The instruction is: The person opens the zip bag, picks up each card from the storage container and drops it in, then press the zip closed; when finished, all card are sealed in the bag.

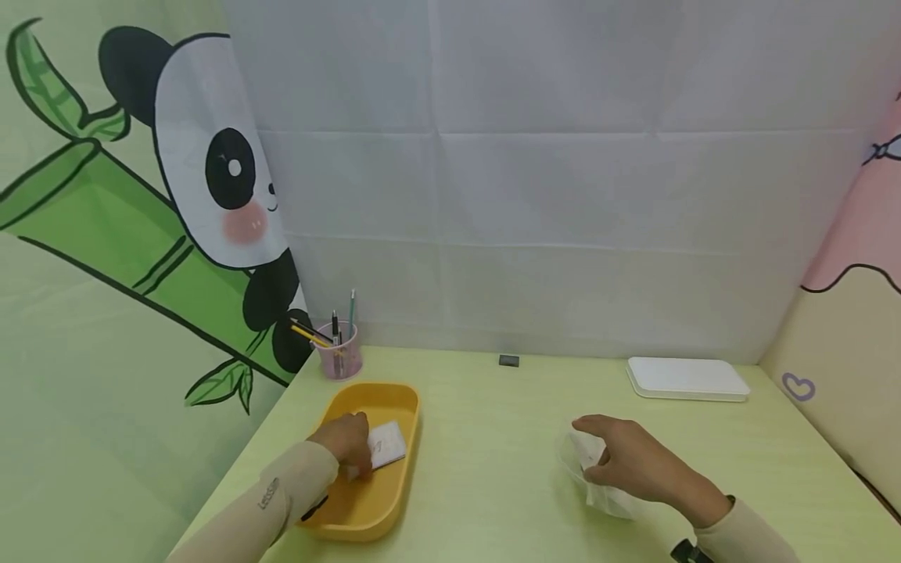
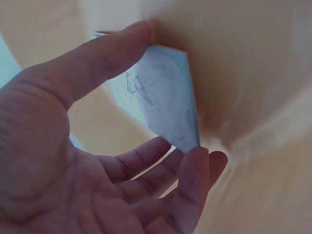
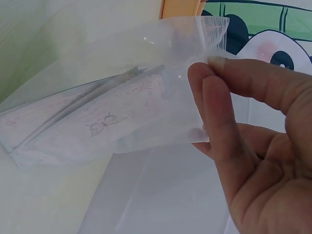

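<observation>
Here, the left hand reaches into the one yellow oval plastic tray at the desk's left. Its grip is a thumb-and-fingertip pinch on a flat white printed paper packet. The packet stands tilted on edge, long axis running from the thumb down to the fingertips; its lower left part is cut off behind the palm.

The right hand rests mid-desk, pinching the rim of a clear plastic zip bag between thumb and fingers. Two similar packets seem to lie inside, long axes pointing away from the bag's mouth. The count is uncertain through the film.

Behind: one pink pen cup, one white flat lidded box, one small dark block.
</observation>
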Tool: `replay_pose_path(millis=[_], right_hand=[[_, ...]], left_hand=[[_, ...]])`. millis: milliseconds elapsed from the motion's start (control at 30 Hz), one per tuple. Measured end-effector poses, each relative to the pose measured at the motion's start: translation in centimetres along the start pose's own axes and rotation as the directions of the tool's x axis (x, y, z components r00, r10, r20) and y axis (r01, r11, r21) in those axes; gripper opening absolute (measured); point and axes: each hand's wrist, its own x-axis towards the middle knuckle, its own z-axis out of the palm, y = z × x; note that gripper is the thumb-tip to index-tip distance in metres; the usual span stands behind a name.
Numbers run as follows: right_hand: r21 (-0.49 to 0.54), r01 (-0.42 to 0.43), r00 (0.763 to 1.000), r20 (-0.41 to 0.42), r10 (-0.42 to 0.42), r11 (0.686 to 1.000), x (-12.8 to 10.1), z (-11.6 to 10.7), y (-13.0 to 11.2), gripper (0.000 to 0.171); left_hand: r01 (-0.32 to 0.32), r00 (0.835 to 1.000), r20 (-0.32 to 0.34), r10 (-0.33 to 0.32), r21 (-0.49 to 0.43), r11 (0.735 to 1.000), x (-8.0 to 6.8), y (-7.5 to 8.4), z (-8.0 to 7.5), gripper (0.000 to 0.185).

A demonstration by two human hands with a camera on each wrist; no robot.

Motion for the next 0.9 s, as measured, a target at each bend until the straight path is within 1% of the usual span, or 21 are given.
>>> replay_pose_path(millis=[167,300,400,467,567,633,733,800,833,900], right_hand=[[0.044,-0.026,1.0,0.01,0.026,0.999,0.0,0.0,0.5,0.065],[0.082,-0.038,0.999,0.018,0.037,0.996,0.0,-0.2,0.9,0.068],[0.111,-0.046,0.999,0.025,0.044,0.993,0.0,-0.4,1.0,0.07],[0.137,-0.047,0.999,0.028,0.044,0.99,-0.1,-0.5,1.1,0.071],[0.179,-0.061,0.998,0.03,0.056,0.982,-0.1,-0.5,1.1,0.073],[0.204,-0.061,0.998,0.03,0.057,0.977,-0.2,-0.5,1.0,0.074],[0.23,-0.074,0.997,0.026,0.07,0.97,-0.3,-0.3,1.0,0.074],[0.241,-0.082,0.997,0.021,0.079,0.967,-0.3,-0.2,1.1,0.074],[0.25,-0.084,0.996,0.02,0.081,0.965,-0.3,-0.2,1.1,0.074],[0.266,-0.093,0.996,0.02,0.09,0.96,-0.4,-0.1,1.2,0.074]], left_hand=[[-0.043,0.998,-0.035,0.043,0.007,0.999,0.1,-0.5,-0.4,0.077],[-0.059,0.996,-0.073,0.058,-0.014,0.998,-0.3,-0.7,-1.3,0.075],[-0.088,0.989,-0.126,0.08,-0.057,0.994,-0.8,-0.4,-2.5,0.07],[-0.127,0.977,-0.18,0.112,-0.075,0.989,-1.3,0.2,-3.3,0.069],[-0.189,0.955,-0.252,0.157,-0.109,0.976,-2.2,1.5,-4.1,0.07],[-0.219,0.945,-0.274,0.18,-0.121,0.968,-2.9,2.5,-4.4,0.07],[-0.278,0.93,-0.288,0.229,-0.141,0.95,-3.8,4.1,-4.7,0.071],[-0.32,0.918,-0.295,0.264,-0.158,0.934,-4.3,5.1,-4.7,0.072],[-0.347,0.909,-0.304,0.285,-0.173,0.922,-4.5,5.5,-4.7,0.072],[-0.401,0.891,-0.324,0.319,-0.228,0.887,-5.0,6.4,-4.7,0.07]])
